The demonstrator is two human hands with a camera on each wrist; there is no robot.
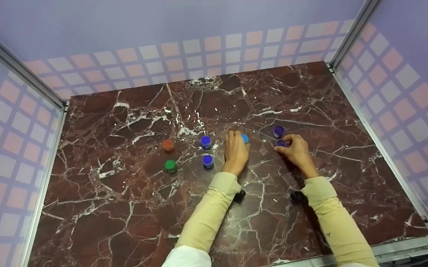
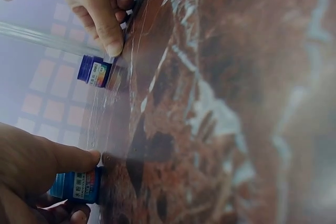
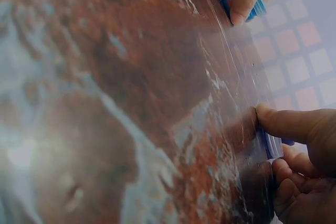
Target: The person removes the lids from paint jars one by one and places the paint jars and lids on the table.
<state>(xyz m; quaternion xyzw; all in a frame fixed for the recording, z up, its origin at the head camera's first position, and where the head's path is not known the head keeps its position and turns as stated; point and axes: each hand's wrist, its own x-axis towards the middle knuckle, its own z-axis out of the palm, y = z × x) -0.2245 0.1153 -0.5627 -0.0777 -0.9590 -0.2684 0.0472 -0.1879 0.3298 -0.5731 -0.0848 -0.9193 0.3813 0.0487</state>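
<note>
My left hand (image 1: 236,150) grips a light blue paint jar (image 1: 244,138) standing on the table. In the left wrist view, its thumb lies along one side of the blue jar (image 2: 83,186) and the fingers are on the other. To the right, my right hand (image 1: 294,149) pinches a small purple jar lid (image 1: 281,143) down at the tabletop. The ribbed edge of the lid (image 3: 273,145) shows between thumb and fingers in the right wrist view. Just beyond it stands a purple paint jar (image 1: 278,131), its label visible in the left wrist view.
Left of my hands stand two blue-violet jars (image 1: 206,142), an orange jar (image 1: 168,145) and a green jar (image 1: 171,165). The dark red marbled table (image 1: 125,207) is bounded by tiled-pattern panels (image 1: 214,48) at the back and both sides.
</note>
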